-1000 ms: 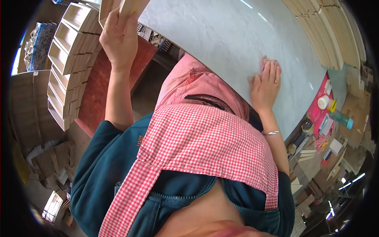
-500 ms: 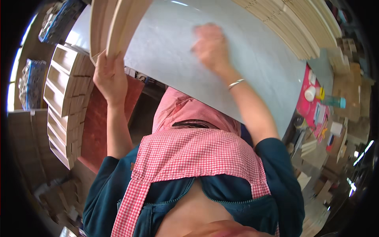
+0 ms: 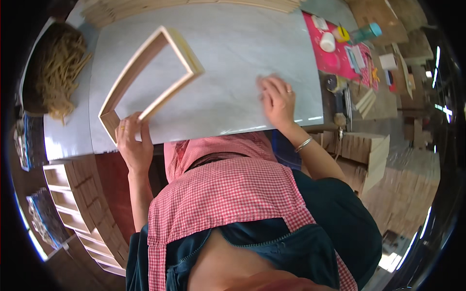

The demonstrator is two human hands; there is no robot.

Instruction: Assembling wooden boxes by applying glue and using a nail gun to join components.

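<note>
My left hand grips the near left corner of a four-sided pale wooden frame, thumb on one side and fingers on the other. The frame is tilted over the grey tabletop; whether its far end rests on the surface I cannot tell. To the right, my right hand is over the table near its front edge, apart from the frame. Its fingers are loosely bent and apart, slightly blurred, with nothing seen in them.
Wooden strips line the table's far edge. At far left sits a dark container of wood shavings. Stacked open wooden boxes stand left below the table. A pink mat at right bears a white jar and a teal-capped bottle.
The head view has turned, showing more of the table's left side. The frame has tipped from nearly upright to a lower slant, still in my left hand. My right hand has moved nearer the front edge.
</note>
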